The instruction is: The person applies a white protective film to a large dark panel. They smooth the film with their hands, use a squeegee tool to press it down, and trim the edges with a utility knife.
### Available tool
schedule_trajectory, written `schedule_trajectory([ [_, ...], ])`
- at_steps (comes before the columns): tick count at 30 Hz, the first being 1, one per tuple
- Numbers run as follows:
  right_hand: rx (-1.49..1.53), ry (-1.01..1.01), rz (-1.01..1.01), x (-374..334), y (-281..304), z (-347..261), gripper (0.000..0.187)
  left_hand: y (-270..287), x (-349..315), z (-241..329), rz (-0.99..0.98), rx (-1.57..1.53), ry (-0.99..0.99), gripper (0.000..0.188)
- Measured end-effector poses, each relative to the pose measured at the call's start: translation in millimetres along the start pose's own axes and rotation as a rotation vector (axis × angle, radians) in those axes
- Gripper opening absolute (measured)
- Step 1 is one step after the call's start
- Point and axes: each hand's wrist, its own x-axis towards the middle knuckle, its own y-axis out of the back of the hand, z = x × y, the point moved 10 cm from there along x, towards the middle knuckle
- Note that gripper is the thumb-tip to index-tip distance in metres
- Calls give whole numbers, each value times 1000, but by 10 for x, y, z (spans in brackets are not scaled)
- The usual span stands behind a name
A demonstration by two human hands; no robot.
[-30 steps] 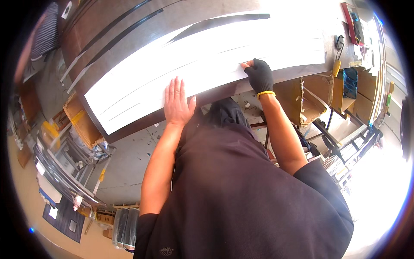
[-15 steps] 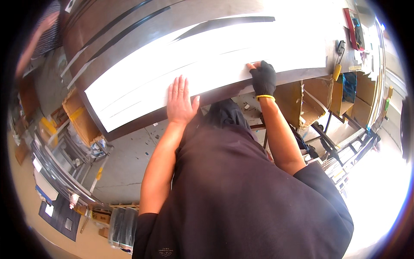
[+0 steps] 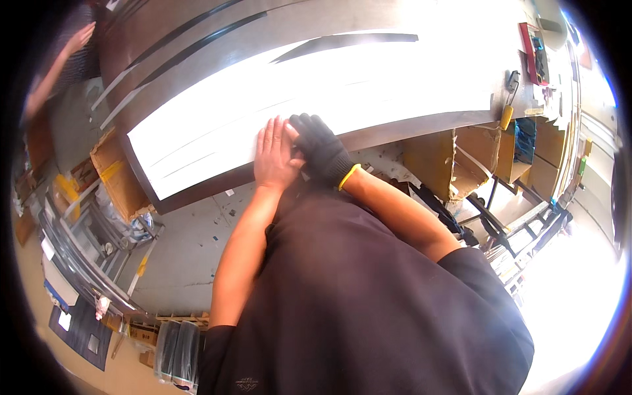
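My left hand (image 3: 273, 155), bare, lies flat with its fingers stretched out on a long white sheet (image 3: 210, 135), near the sheet's front edge. My right hand (image 3: 320, 148) wears a black glove with a yellow cuff; a bare fingertip shows. It rests right beside the left hand on the same edge, its fingers extended and nothing visible in them. Thin dark lines run along the sheet, and glare washes out its far part. A dark, pointed strip (image 3: 355, 43) lies across its far side. Beneath the sheet is a dark brown tabletop (image 3: 434, 123).
Long dark strips (image 3: 197, 51) lie at the table's far left. A yellow-handled tool (image 3: 507, 115) and a red tray (image 3: 532, 54) sit at the right end. Open cardboard boxes (image 3: 477, 155) stand below the table. Another person's hand (image 3: 81, 37) shows at the far left.
My right hand has moved left along the sheet's front edge and now lies beside the left hand. My left hand stays flat in place.
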Motion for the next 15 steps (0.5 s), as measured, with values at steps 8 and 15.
schedule_trajectory([
  [8, -146, -175, -9, -622, 670, 960, 87, -1, -9, 3, 19, -34, 9, 78],
  [15, -462, -297, 129, -1038, 1293, 1500, 86, 108, 1, -14, 61, -154, 36, 75],
])
